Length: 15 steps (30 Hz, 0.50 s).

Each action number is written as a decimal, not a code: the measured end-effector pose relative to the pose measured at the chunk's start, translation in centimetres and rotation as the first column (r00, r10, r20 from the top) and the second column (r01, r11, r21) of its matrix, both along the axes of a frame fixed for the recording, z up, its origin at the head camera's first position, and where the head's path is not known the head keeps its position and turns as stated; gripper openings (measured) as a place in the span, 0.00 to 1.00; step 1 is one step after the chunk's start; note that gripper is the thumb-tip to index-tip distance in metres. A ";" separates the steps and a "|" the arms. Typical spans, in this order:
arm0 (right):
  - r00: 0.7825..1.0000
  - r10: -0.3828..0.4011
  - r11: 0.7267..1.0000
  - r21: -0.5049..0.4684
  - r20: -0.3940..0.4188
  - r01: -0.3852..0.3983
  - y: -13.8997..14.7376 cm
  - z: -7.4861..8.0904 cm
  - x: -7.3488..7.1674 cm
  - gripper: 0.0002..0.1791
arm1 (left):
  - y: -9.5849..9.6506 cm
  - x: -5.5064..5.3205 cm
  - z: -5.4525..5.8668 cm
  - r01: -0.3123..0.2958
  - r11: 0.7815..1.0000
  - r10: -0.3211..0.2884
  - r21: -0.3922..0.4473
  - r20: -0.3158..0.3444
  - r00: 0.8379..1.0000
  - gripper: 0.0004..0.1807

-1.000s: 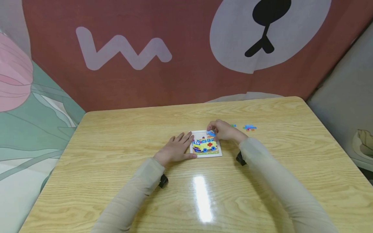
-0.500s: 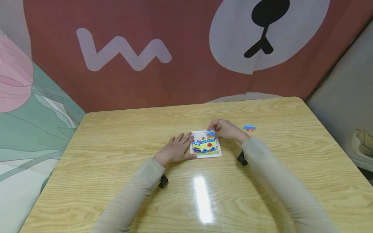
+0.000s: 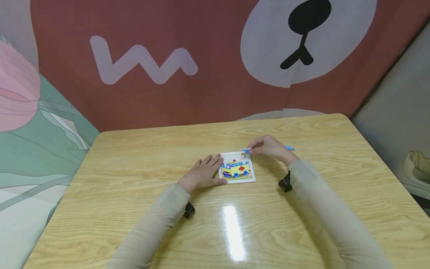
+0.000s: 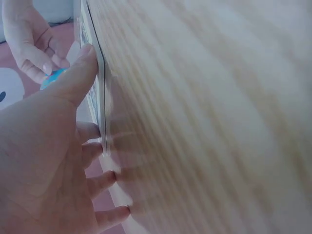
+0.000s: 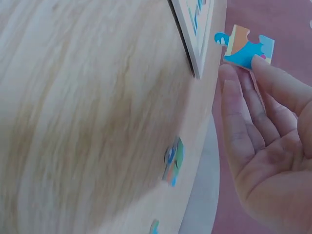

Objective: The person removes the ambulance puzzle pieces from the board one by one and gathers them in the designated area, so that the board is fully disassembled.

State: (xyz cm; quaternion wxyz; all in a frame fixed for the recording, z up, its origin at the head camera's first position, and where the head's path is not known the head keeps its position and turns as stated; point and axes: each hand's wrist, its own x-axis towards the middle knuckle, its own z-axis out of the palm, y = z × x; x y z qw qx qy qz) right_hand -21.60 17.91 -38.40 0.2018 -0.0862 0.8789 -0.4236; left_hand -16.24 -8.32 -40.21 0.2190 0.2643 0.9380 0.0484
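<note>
A white-rimmed jigsaw frame lies on the table, its lower part filled by a yellow ambulance picture. My left hand rests over its left edge, fingers spread and straight; in the left wrist view the thumb touches the rim. At the upper right corner, my right hand pinches a jigsaw piece between thumb and fingers. That piece is blue and orange with a rounded tab, and it is held up, tilted, above the frame. The bare strip along the frame's top shows white.
On the wooden table, loose jigsaw pieces lie right of the frame, partly hidden by the right hand in the head view. Another piece shows at the right wrist view's lower edge. A printed wall stands behind the table.
The jigsaw piece, earlier at the frame's upper right inside corner, is now lifted and tilted. My right hand has moved slightly right and away with it. My left hand has stayed put.
</note>
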 end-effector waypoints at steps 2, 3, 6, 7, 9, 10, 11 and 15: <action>1.000 -0.009 1.000 -0.022 0.011 0.009 0.4 0.2 0.1 0.16 | 0.0 0.0 -0.1 0.003 1.000 -0.003 -0.003 -0.003 1.000 0.48; 1.000 -0.010 0.999 -0.031 0.010 0.010 0.6 0.3 0.2 0.16 | 0.0 0.0 -0.1 0.003 1.000 -0.003 -0.004 -0.004 1.000 0.48; 1.000 -0.007 0.998 -0.057 0.010 0.008 1.5 0.6 0.3 0.17 | -0.1 0.1 -0.2 -0.006 1.000 0.006 0.007 -0.008 1.000 0.49; 1.000 -0.006 0.998 -0.068 0.011 0.007 1.8 0.7 0.3 0.17 | -0.1 0.1 -0.2 -0.011 1.000 0.011 0.012 -0.008 1.000 0.49; 1.000 -0.019 0.995 -0.102 0.025 0.021 2.6 0.8 0.4 0.18 | -0.1 0.0 -0.2 -0.023 0.999 0.023 0.024 -0.007 1.000 0.50; 0.999 -0.028 0.992 -0.119 0.033 0.032 3.0 0.9 0.4 0.19 | -0.1 0.0 -0.3 -0.027 0.999 0.027 0.026 -0.008 1.000 0.51; 0.998 -0.039 0.989 -0.138 0.041 0.044 3.3 1.0 0.5 0.20 | 0.0 0.0 -0.3 -0.030 0.999 0.030 0.032 -0.009 1.000 0.51; 0.994 -0.092 0.983 -0.153 0.059 0.100 5.1 1.2 0.7 0.23 | 0.0 0.0 -0.3 -0.033 0.999 0.033 0.035 -0.009 0.999 0.50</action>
